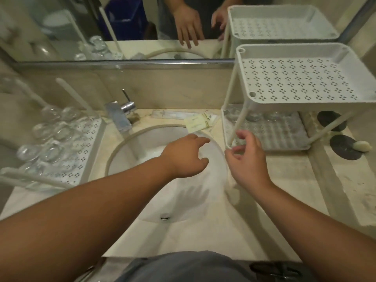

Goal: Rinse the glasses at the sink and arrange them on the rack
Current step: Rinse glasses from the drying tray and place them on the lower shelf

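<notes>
Several clear glasses (50, 139) stand on a white perforated rack (85, 143) left of the sink (114, 155). On the right is a white two-tier rack. Its upper tier (295, 82) holds nothing, and a few glasses (252, 117) stand at the back of its lower tier (284, 139). My left hand (183, 157) hovers over the basin with relaxed fingers and holds nothing. At the lower tier's front-left corner, my right hand (248, 159) has loosely curled fingers, and I see no glass in it.
The chrome faucet (120, 117) at the back left sends a stream of water into the basin above the drain (165, 216). Paper packets (199, 122) lie behind the sink. Two dark round pads (345, 147) and a small soap (363, 145) sit at far right. A mirror (81, 27) covers the back wall.
</notes>
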A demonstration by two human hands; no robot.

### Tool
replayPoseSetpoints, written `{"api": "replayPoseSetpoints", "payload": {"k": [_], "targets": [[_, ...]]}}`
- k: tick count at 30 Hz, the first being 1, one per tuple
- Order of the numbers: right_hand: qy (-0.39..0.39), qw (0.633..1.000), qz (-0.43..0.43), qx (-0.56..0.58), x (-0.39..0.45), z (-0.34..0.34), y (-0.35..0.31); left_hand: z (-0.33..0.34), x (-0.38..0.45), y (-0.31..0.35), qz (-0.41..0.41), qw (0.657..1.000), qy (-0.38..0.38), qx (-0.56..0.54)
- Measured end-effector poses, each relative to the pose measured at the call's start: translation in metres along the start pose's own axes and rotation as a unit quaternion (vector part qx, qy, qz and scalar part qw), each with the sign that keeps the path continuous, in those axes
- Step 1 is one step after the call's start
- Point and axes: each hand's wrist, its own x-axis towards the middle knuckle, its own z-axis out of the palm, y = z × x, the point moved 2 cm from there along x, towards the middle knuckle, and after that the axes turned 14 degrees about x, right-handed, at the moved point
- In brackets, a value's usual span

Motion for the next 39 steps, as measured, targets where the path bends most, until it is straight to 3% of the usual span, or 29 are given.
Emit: {"api": "replayPoseSetpoints", "payload": {"k": [14, 26, 39], "targets": [[-0.117, 0.983, -0.136, 0.033, -0.002, 0.169, -0.131, -0.094, -0.105, -0.14, -0.11, 0.971, 0.185, -0.105], [-0.251, 0.946, -0.191, -0.07, 0.005, 0.315, -0.215, -0.139, -0.185, -0.27, -0.23, 0.94, 0.205, -0.148], [-0.332, 0.88, -0.287, -0.182, 0.03, 0.447, -0.261, -0.137, -0.209, -0.37, -0.276, 0.908, 0.277, -0.151]]}}
